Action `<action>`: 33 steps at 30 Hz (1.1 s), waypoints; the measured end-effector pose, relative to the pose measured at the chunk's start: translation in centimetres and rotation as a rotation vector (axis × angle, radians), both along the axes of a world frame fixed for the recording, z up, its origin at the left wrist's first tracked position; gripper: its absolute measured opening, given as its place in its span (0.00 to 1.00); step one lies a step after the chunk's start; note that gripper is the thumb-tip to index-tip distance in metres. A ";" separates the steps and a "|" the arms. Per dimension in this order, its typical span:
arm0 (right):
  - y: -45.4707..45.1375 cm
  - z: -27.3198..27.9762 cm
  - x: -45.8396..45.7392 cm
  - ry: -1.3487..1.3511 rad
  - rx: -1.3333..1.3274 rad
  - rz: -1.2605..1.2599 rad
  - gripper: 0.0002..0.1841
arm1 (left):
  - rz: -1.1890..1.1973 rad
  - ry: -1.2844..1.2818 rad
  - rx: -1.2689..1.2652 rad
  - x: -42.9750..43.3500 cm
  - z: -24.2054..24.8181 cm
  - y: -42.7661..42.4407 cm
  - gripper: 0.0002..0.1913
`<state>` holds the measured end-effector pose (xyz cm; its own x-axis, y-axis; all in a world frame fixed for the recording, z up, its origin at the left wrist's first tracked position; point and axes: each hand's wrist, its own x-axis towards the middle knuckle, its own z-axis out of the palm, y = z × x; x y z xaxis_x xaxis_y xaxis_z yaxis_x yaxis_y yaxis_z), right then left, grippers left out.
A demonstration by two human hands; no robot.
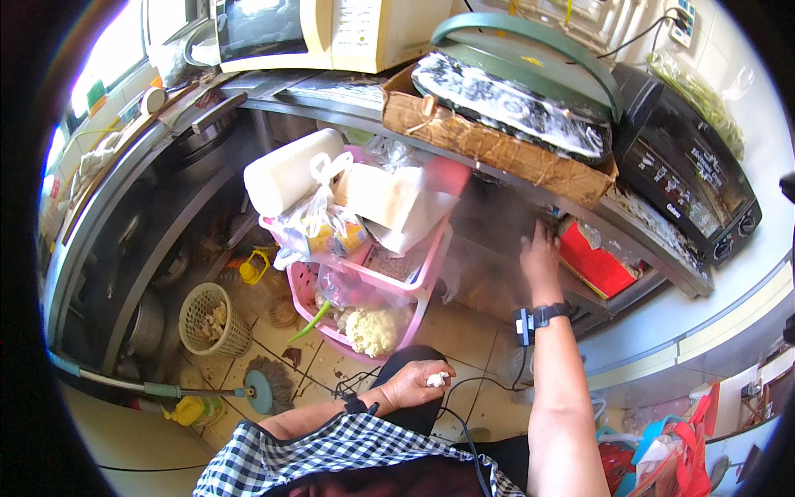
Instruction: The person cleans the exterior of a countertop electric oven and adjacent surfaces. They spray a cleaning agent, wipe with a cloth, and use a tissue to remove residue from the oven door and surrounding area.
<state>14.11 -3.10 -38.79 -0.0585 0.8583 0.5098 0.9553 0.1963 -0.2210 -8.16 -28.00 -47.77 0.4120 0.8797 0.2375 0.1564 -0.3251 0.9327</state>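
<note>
My left hand is closed around a small white piece that sticks out between thumb and fingers. It could be garlic or cauliflower; I cannot tell. That hand rests above my dark-clad knee. My right arm stretches forward, and my right hand reaches to the lower shelf under the counter with its fingers extended, nothing visible in them. Beside it on the shelf lies an open red box with clear plastic in it. Before me stands a pink plastic rack, with a cauliflower and a green chili pepper in its lower basket.
A paper roll and bags fill the rack's upper basket. Left of it are a waste basket, an oil jug and a mop. Above stand a microwave, a cardboard tray and an electric oven. A cable hangs near my knees.
</note>
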 end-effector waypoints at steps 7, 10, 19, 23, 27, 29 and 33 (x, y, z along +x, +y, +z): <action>0.8 -2.0 0.8 0.114 -0.411 -0.008 0.19 | -0.011 0.014 0.042 -0.4 -0.3 0.1 0.13; -0.5 -0.3 1.5 0.838 -0.415 0.242 0.15 | -0.035 0.005 0.036 -0.5 1.0 0.2 0.13; -8.6 4.6 2.9 2.201 -0.239 0.945 0.15 | 0.441 0.400 0.984 -3.7 13.8 4.6 0.15; -11.7 6.6 4.3 2.214 -0.163 1.033 0.17 | 0.448 0.612 0.944 -4.5 16.1 7.9 0.14; -15.1 9.1 5.9 2.158 -0.055 1.046 0.17 | 0.557 0.911 0.666 -4.7 16.0 10.0 0.18; -16.6 10.4 6.6 2.085 0.004 1.074 0.17 | 0.593 0.888 0.669 -4.9 15.8 10.5 0.17; -19.7 12.3 7.6 1.986 0.041 1.004 0.18 | 0.639 0.797 0.636 -4.8 15.7 10.9 0.18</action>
<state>21.76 -22.81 -26.49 0.1185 0.8772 0.4652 -0.8060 0.3586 -0.4709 -12.99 -17.08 -32.03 0.1726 0.7965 0.5796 0.9167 -0.3452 0.2014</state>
